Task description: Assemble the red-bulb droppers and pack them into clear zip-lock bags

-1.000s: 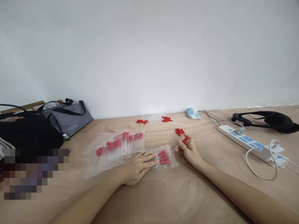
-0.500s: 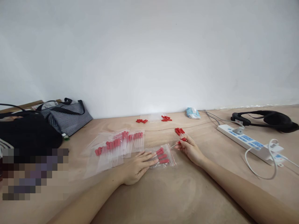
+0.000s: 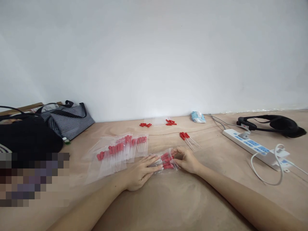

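Note:
A clear zip bag [image 3: 158,172] with several red-bulbed droppers [image 3: 167,166] lies on the table between my hands. My left hand [image 3: 141,171] is flat over the bag's left part, fingers stretched out and pressing on it. At the bag's right end, the fingers of my right hand [image 3: 186,160] are pinched at the mouth, on the red bulb of a dropper [image 3: 171,157] whose stem lies inside; the fingertips partly hide it. Behind my right hand, several loose droppers [image 3: 184,136] lie side by side, bulbs toward the wall.
Filled zip bags [image 3: 115,160] overlap on the left. Near the wall lie loose red bulbs [image 3: 145,124] and thin stems [image 3: 158,125]. A tissue pack [image 3: 198,117], power strip [image 3: 255,144] with cables and black headset [image 3: 286,125] are on the right; a striped bag [image 3: 72,120] is on the left.
My right hand has moved left and toward me, bringing its dropper from outside the bag into the mouth. My left hand has stayed on the bag.

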`<state>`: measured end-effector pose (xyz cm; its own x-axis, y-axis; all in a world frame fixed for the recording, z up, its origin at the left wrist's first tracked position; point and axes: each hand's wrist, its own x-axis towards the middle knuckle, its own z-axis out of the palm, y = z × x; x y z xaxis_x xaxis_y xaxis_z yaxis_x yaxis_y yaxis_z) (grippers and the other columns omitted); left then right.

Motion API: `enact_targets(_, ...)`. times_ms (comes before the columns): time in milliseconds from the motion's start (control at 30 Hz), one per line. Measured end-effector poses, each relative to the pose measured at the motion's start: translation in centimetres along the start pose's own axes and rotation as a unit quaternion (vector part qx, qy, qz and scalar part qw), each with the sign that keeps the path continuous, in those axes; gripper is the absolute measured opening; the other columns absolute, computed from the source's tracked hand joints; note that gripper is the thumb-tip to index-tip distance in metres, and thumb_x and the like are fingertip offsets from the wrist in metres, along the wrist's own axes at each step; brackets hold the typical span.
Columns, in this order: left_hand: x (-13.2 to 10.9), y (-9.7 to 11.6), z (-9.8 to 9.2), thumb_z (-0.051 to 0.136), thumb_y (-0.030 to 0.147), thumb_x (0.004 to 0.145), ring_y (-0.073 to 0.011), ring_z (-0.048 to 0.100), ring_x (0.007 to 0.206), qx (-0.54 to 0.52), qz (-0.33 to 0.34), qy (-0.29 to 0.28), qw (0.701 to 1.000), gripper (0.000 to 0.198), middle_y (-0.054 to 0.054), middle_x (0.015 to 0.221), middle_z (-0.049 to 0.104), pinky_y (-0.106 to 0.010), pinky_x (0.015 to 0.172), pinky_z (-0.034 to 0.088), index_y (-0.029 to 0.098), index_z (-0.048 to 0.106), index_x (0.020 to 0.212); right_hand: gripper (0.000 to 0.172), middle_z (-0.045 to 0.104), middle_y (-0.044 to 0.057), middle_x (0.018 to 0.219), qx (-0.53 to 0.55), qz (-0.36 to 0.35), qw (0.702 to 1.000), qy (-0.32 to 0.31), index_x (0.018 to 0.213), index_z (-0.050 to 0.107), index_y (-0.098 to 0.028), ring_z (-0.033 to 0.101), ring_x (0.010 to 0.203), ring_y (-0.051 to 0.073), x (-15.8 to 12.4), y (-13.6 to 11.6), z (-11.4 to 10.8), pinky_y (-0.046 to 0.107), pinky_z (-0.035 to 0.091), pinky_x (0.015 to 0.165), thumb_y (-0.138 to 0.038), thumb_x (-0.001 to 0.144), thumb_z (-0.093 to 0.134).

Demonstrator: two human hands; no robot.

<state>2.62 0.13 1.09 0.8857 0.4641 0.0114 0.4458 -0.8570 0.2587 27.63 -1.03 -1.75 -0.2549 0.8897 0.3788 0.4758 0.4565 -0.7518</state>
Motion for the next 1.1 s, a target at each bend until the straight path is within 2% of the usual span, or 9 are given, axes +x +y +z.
enact_targets(167, 0.0, 0.0, 0.0, 0.031, 0.017, 0.090, -0.0221, 0.015, 0.130, -0.007, 0.006, 0.012, 1.000, 0.044, 0.002, 0.143, 0.017, -0.044, 0.104, 0.022, 0.035, 0.032, 0.130, 0.019, 0.064, 0.002, 0.072, -0.011, -0.026, 0.998, -0.063, 0.075, 0.065, -0.018, 0.056, 0.069, 0.015, 0.3, 0.6, 0.1, 0.028, 0.043, 0.068, -0.025, 0.080, 0.048)
enact_targets(300, 0.0, -0.2, 0.3, 0.032, 0.017, 0.089, -0.0225, 0.015, 0.130, -0.010, 0.015, 0.021, 1.000, 0.044, 0.002, 0.143, 0.018, -0.045, 0.104, 0.022, 0.036, 0.033, 0.129, 0.019, 0.060, 0.002, 0.064, -0.017, 0.023, 1.000, -0.011, 0.074, 0.062, -0.016, 0.054, 0.059, 0.013, 0.4, 1.0, 0.6, 0.025, 0.042, 0.058, -0.027, 0.080, 0.047)
enact_targets(433, 0.0, -0.4, 0.5, 0.033, 0.015, 0.088, -0.0230, 0.016, 0.130, -0.010, 0.019, 0.022, 1.000, 0.045, 0.002, 0.143, 0.018, -0.045, 0.103, 0.023, 0.037, 0.034, 0.128, 0.032, 0.061, 0.003, 0.074, -0.112, -0.043, 0.992, -0.046, 0.056, 0.059, -0.017, 0.054, 0.075, 0.015, 0.0, 0.3, 0.0, 0.028, 0.040, 0.069, -0.028, 0.083, 0.044)
enact_targets(567, 0.0, -0.3, 0.2, 0.032, 0.017, 0.089, -0.0221, 0.016, 0.130, -0.015, 0.021, 0.010, 1.000, 0.045, 0.003, 0.141, 0.022, -0.045, 0.104, 0.021, 0.036, 0.032, 0.130, 0.029, 0.062, 0.004, 0.091, -0.223, -0.075, 0.971, -0.030, 0.072, 0.065, -0.021, 0.052, 0.085, 0.018, -0.6, -0.5, -0.8, 0.035, 0.035, 0.079, -0.027, 0.085, 0.039)
enact_targets(700, 0.0, 0.1, -0.4, 0.029, 0.023, 0.091, -0.0201, 0.017, 0.130, -0.014, 0.023, -0.021, 0.999, 0.043, 0.005, 0.140, 0.024, -0.045, 0.105, 0.017, 0.035, 0.024, 0.133, 0.034, 0.061, 0.008, 0.089, -0.227, -0.043, 0.970, 0.083, 0.089, 0.062, -0.019, 0.054, 0.083, 0.018, -0.9, -1.4, -0.4, 0.034, 0.037, 0.078, -0.028, 0.089, 0.030)
enact_targets(800, 0.1, 0.4, -0.2, 0.029, 0.027, 0.092, -0.0202, 0.016, 0.130, -0.004, 0.023, -0.018, 1.000, 0.042, 0.004, 0.141, 0.023, -0.045, 0.105, 0.018, 0.034, 0.023, 0.133, 0.035, 0.056, 0.010, 0.110, -0.254, -0.108, 0.961, 0.013, 0.113, 0.053, -0.020, 0.049, 0.100, 0.021, -1.4, -2.6, 0.4, 0.038, 0.033, 0.086, -0.037, 0.086, 0.037)
enact_targets(900, 0.1, 0.0, 0.3, 0.032, 0.029, 0.090, -0.0212, 0.019, 0.129, 0.046, 0.011, 0.047, 0.998, 0.040, 0.002, 0.140, 0.026, -0.045, 0.104, 0.019, 0.032, 0.033, 0.130, 0.040, 0.046, 0.007, 0.126, -0.287, -0.156, 0.939, -0.111, 0.124, 0.043, -0.026, 0.038, 0.116, 0.023, -1.7, -3.2, 1.0, 0.045, 0.023, 0.095, -0.039, 0.086, 0.038)
enact_targets(967, -0.1, -1.0, 0.0, 0.037, 0.030, 0.088, -0.0223, 0.028, 0.126, 0.097, -0.030, 0.137, 0.985, 0.035, -0.001, 0.135, 0.037, -0.045, 0.103, 0.021, 0.030, 0.046, 0.121, 0.037, 0.046, 0.006, 0.128, -0.304, -0.130, 0.935, -0.129, 0.123, 0.044, -0.028, 0.035, 0.119, 0.021, -1.6, -2.7, 0.9, 0.047, 0.020, 0.097, -0.032, 0.088, 0.033)
enact_targets(1100, -1.9, -5.6, -3.0, 0.041, 0.030, 0.082, -0.0227, 0.048, 0.107, 0.157, -0.265, 0.291, 0.906, 0.028, -0.008, 0.110, 0.057, -0.037, 0.094, 0.034, 0.019, 0.061, 0.099, 0.038, 0.046, 0.006, 0.128, -0.329, -0.103, 0.931, -0.118, 0.119, 0.048, -0.027, 0.035, 0.120, 0.020, -0.2, -0.3, -0.8, 0.048, 0.017, 0.098, -0.018, 0.086, 0.032)
